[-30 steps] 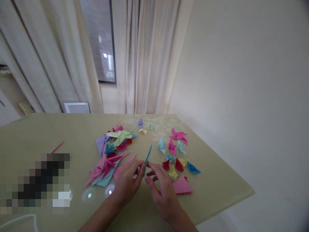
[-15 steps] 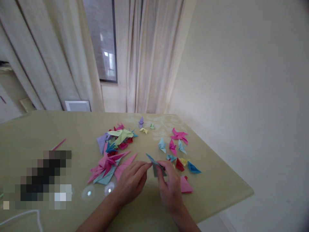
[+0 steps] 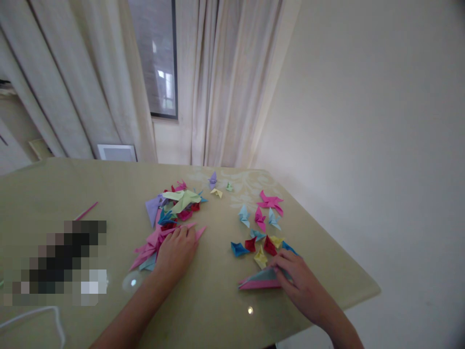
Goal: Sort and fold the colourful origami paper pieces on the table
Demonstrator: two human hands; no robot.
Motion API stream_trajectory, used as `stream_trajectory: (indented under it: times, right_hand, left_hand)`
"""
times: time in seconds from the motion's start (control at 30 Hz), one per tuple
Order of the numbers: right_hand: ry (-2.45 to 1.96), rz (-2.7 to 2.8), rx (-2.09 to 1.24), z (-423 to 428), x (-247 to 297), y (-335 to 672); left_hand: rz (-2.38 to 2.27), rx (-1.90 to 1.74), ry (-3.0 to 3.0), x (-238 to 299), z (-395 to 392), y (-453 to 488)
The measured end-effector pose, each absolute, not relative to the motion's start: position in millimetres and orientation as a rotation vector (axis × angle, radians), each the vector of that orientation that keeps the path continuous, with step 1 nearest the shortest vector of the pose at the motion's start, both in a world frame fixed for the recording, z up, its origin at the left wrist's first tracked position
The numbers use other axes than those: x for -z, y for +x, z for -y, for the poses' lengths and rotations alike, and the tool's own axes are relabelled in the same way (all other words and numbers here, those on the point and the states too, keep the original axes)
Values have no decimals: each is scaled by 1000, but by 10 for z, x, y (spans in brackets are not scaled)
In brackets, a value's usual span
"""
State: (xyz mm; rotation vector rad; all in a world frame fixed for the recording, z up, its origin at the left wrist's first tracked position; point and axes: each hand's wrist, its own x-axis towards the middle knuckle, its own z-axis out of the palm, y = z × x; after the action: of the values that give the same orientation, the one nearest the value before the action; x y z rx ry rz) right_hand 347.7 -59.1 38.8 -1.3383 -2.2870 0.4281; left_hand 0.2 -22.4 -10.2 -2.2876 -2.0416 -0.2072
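My left hand (image 3: 176, 252) lies over the pile of folded paper on the left, its fingers curled down onto a pink folded paper (image 3: 201, 232); the fingertips are partly hidden. Pink origami (image 3: 148, 246) and a light-blue folded sheet (image 3: 148, 263) show beside it. On the right, my right hand (image 3: 296, 276) pinches a light-blue folded paper (image 3: 264, 276), which rests on top of a pink folded paper (image 3: 259, 285). Just beyond that hand lie a yellow folded piece (image 3: 260, 258), a red one (image 3: 270, 245) and a blue one (image 3: 289, 248).
Small origami cranes, including a magenta one (image 3: 260, 219) and a purple one (image 3: 212, 180), stand farther back. A magenta pinwheel shape (image 3: 271, 202) is near the table's right edge. A pink stick (image 3: 87, 211) and white cable (image 3: 32, 317) lie left. Wall at right.
My hands have moved apart. The right one has carried the light-blue paper down onto the pink one; the left has gone to the left pile. Blue, red and yellow pieces are now uncovered.
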Motion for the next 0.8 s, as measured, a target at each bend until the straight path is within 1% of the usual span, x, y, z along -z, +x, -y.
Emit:
stream_trajectory:
  times: [0.17, 0.33, 0.43, 0.73, 0.8]
  right_hand:
    - [-1434, 2342, -381, 616, -278, 3450]
    - [-1535, 2375, -290, 641, -197, 3377]
    - [-1532, 2385, -266, 658, -148, 3343]
    - [-1444, 2332, -102, 645, 29, 3376]
    - [-1420, 2312, -72, 646, 58, 3384]
  left_hand:
    - [2070, 163, -2374, 65, 231, -27]
    - [2003, 336, -2445, 88, 241, -11]
    - [1994, 608, -2504, 70, 246, 23]
    - [2152, 1692, -2665, -70, 251, 126]
    - [2194, 1884, -2648, -67, 237, 129]
